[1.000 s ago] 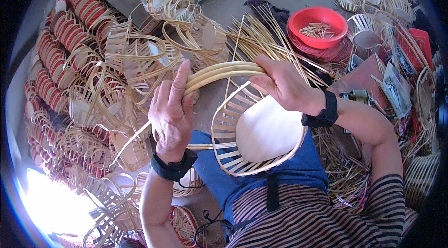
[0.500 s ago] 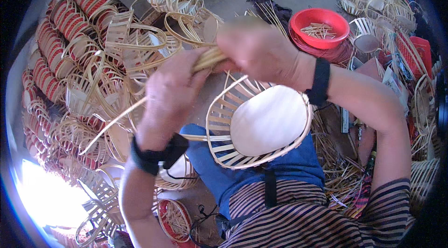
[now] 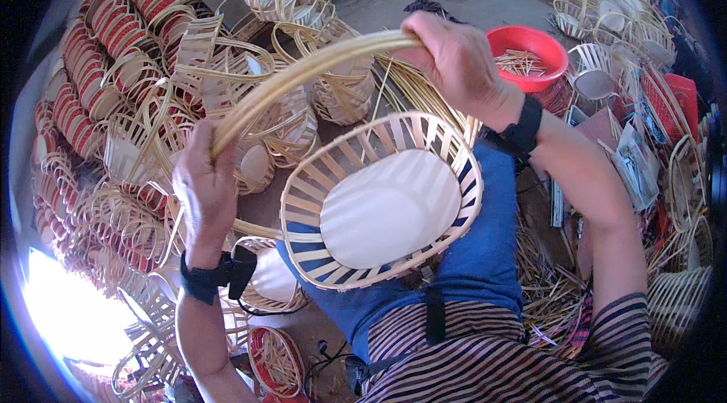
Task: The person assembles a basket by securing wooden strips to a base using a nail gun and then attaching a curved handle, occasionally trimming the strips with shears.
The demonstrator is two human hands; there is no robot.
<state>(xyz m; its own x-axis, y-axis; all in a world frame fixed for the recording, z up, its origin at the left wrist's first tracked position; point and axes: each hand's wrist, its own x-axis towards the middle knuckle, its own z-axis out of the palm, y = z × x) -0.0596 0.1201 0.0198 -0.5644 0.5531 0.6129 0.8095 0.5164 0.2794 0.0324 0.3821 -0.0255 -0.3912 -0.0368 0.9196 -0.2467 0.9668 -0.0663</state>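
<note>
An oval woven basket [image 3: 303, 176] with upright wooden slats and a pale flat base [image 3: 390, 210] rests across my thighs. Over its far side curves a basket handle [image 3: 310, 62] of several bundled cane strips, bent into a wide arch. My left hand [image 3: 206, 195] is closed round the arch's left part. Round its right part the fingers of my right hand [image 3: 458, 62] are wrapped. Strips at the basket's left and right sides run towards my hands; how they join the arch is partly hidden by the hands.
Handled baskets [image 3: 257, 92] are heaped at the left, beside stacks of red-banded ones [image 3: 83, 85]. A red basin [image 3: 530, 58] with short sticks stands at the far right. Cane strips [image 3: 409, 92] lie beyond the basket. A small red-rimmed basket [image 3: 276, 361] of sticks is near my left forearm.
My hands have moved apart, the left one leftward and down, the right one to the right. The handle between them now opens into a wide arch. The basket has shifted left and turned slightly.
</note>
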